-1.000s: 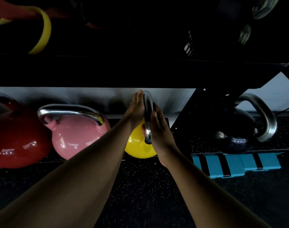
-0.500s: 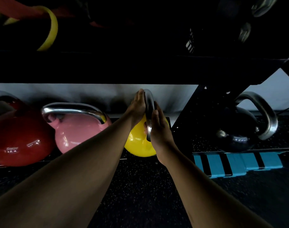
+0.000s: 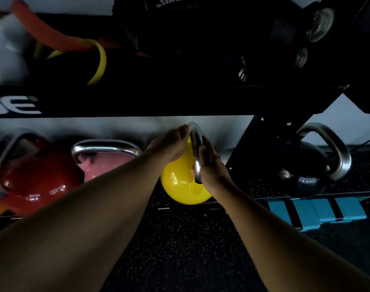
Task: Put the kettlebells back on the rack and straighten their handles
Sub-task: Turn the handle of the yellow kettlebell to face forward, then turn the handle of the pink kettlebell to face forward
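Observation:
A yellow kettlebell [image 3: 180, 186] sits under the black rack shelf [image 3: 159, 102], its steel handle [image 3: 195, 148] edge-on toward me. My left hand [image 3: 171, 144] presses on the handle's left side and my right hand [image 3: 211, 165] on its right side, so both grip it. To the left stand a pink kettlebell [image 3: 100, 165] with its handle crosswise and a red kettlebell [image 3: 36, 180]. A black kettlebell [image 3: 302, 165] stands to the right past the rack's slanted leg, its handle [image 3: 335, 152] tilted right.
The rack's black slanted leg [image 3: 264, 144] rises right of the yellow kettlebell. Blue striped tape [image 3: 316, 211] marks the dark speckled rubber floor [image 3: 180, 249]. The upper shelf holds orange and yellow bands [image 3: 95, 60], a white object [image 3: 7, 53] and dark gear.
Both hands stay clamped on the yellow kettlebell's handle. The view has tilted up, showing more of the upper shelf; the kettlebell has barely shifted.

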`<state>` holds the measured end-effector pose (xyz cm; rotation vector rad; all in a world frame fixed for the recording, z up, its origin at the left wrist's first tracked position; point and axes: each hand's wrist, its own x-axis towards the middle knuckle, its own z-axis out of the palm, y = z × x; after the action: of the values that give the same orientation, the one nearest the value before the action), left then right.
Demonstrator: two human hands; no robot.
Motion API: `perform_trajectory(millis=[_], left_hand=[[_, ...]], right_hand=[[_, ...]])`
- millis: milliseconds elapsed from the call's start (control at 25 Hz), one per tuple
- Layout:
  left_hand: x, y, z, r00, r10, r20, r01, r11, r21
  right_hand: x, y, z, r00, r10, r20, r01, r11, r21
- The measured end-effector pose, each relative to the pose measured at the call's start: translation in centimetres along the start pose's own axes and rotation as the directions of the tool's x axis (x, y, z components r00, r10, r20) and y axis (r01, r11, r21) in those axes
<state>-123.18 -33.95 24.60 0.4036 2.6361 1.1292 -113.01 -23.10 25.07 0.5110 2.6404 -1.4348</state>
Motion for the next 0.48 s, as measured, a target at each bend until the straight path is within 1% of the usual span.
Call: perform_trajectory(millis=[40, 80, 120, 160, 200, 240, 320, 360, 440, 480], left_hand=[[-0.6, -0.3, -0.9, 0.996, 0.089, -0.004, -0.086, 0.979, 0.185], [-1.5, -0.7, -1.8, 0.986, 0.164, 0.009, -0.156, 0.915, 0.372], [-2.5, -1.1, -2.9, 0.979, 0.202, 0.037, -0.193, 0.839, 0.509], [-3.3, -1.5, -3.9, 0.974, 0.212, 0.079, -0.217, 0.774, 0.595], [-4.1, -1.9, -5.0, 0.975, 0.198, 0.102, -0.217, 0.742, 0.634], [-5.0, -2.4, -6.4, 0.981, 0.176, 0.086, -0.189, 0.741, 0.645], [-6.4, -3.8, -9.4, 0.990, 0.143, 0.014, -0.118, 0.754, 0.646], [-7.0, -4.8, -10.8, 0.993, 0.115, -0.034, -0.065, 0.756, 0.651], [-8.0, -7.3, -13.6, 0.992, 0.048, -0.120, 0.041, 0.767, 0.641], [-8.5, -8.5, -14.7, 0.988, 0.007, -0.153, 0.089, 0.790, 0.607]], right_hand=[[0.1, -0.2, -0.4, 1.000, 0.013, -0.007, -0.014, 0.992, -0.128], [-0.2, -0.8, -0.8, 0.998, -0.068, -0.016, 0.059, 0.939, -0.339], [-0.4, -1.5, -1.1, 0.990, -0.122, -0.064, 0.086, 0.912, -0.400], [-0.5, -2.2, -1.5, 0.978, -0.170, -0.118, 0.102, 0.893, -0.439], [-0.5, -2.8, -1.9, 0.957, -0.244, -0.160, 0.139, 0.863, -0.486], [-0.6, -3.7, -1.9, 0.931, -0.341, -0.133, 0.204, 0.784, -0.586], [-0.6, -5.5, -1.1, 0.897, -0.443, -0.012, 0.314, 0.655, -0.687], [-0.5, -6.6, -0.2, 0.887, -0.461, 0.026, 0.346, 0.628, -0.697], [-0.5, -8.8, 2.1, 0.888, -0.455, 0.072, 0.377, 0.629, -0.680], [-0.6, -9.6, 3.4, 0.887, -0.453, 0.093, 0.389, 0.622, -0.680]])
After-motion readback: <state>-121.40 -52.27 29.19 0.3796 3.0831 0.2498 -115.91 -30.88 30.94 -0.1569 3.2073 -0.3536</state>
